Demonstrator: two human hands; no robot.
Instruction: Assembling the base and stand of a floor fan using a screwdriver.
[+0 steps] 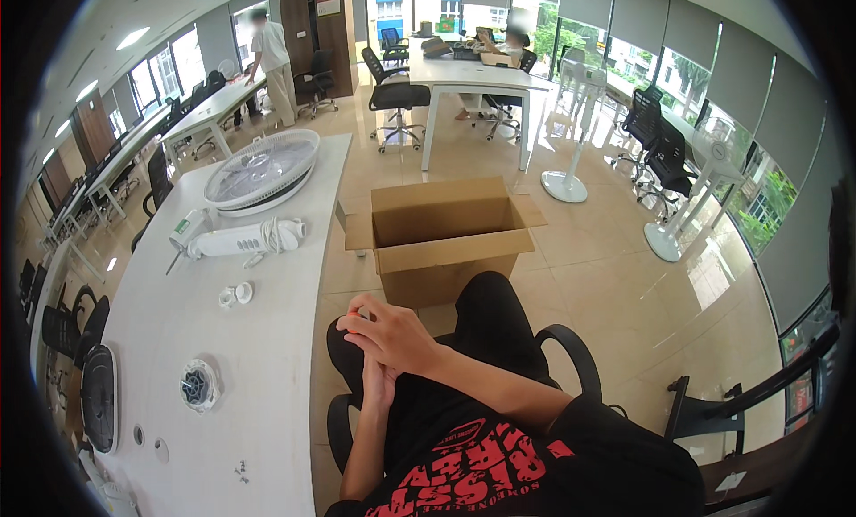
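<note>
My two hands meet above my lap, beside the table's edge. My right hand (pixel 399 337) lies on top, fingers bent and closed around a small orange-red thing (pixel 354 331); only a bit of it shows, so its kind is unclear. Under it is my left hand (pixel 379 386), palm against the right one, its fingers hidden. On the white table (pixel 267 339) to my left lie a white fan grille (pixel 264 171), a white fan post with buttons and a coiled cord (pixel 245 239), small white round parts (pixel 236 294), and a white round part with a dark hub (pixel 199 386).
An open cardboard box (pixel 446 272) stands on the floor ahead of my knees. White stands (pixel 564 186) are at the right. Small screws (pixel 241 471) lie near the table's front. A person (pixel 269 53) stands far left; another (pixel 508 49) sits at a far desk.
</note>
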